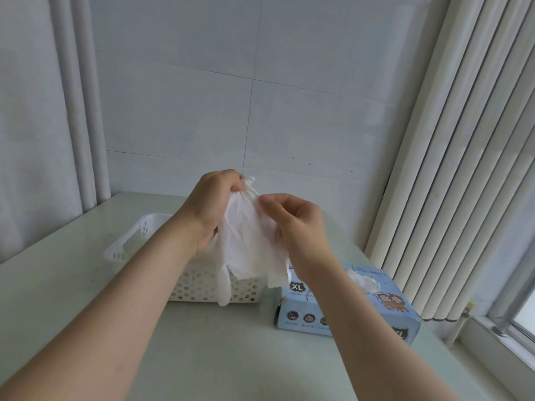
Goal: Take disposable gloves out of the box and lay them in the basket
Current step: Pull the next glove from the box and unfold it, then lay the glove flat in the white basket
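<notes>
The pale blue box (347, 302) reads "XL" in a dark badge on its top near corner, and the same letters show again on the end face at the right. Small round icons run along its front, and cartoon figures are printed on its top; the finer print is too small to read.

Around you are a pale table (86, 299), a tiled wall (289, 82), two upright pipes (84, 111) at the left and vertical blinds (463, 169) at the right, beside a window (521, 316).

Your forearms and the glove (249, 241) you hold up stand in front of the basket (139, 235), hiding most of its inside. Your left hand (214, 204) has its fingers curled round the glove's bunched top edge. Your right hand (295, 224) pinches the same glove just below, thumb against curled fingers. The glove hangs between your hands, above the basket's right end, its fingers drooping past the basket's front wall.

The white perforated basket sits on the table left of the box, close beside it. What lies in it you cannot tell from here. A second glove (364, 280) pokes crumpled out of the box's top slot.
</notes>
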Available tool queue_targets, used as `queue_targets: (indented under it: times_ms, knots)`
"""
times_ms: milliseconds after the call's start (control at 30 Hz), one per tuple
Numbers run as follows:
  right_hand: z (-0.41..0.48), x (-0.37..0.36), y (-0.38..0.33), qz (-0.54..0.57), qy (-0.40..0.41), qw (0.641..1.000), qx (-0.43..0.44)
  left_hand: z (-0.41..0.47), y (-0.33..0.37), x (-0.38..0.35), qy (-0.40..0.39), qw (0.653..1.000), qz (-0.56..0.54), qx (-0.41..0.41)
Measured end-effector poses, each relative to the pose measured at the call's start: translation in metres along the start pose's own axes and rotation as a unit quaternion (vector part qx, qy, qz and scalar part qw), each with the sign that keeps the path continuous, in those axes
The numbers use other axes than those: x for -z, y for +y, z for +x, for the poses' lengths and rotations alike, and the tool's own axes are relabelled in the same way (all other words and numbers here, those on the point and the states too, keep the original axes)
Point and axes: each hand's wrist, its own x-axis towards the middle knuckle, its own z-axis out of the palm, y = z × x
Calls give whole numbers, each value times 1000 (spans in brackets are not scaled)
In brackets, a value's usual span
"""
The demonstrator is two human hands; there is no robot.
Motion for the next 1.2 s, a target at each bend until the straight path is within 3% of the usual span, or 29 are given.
queue_targets:
  times_ms: [200,400,533,667,900,1067,1133,1200]
  knots:
    - [22,-13,-1,9,47,999,-3,16,-14,15,100,990,79,-52]
    - [19,-10,-6,-126,-113,984,-49,23,-14,23,137,973,112,-151]
    - [22,-3,-4,-99,-126,984,-82,30,-19,28,210,961,104,-146]
    - [28,4,1,-39,-106,983,-146,34,-28,40,246,955,123,-114]
    - [36,9,9,21,-51,985,-164,34,-40,60,227,928,288,-69]
    - [38,-9,20,-110,55,983,-136,31,-49,77,189,898,398,-8]
    - [39,-23,26,-143,86,981,-100,30,-56,81,193,865,462,0]
    - [38,-32,33,-252,84,964,-27,29,-62,83,215,827,519,18]
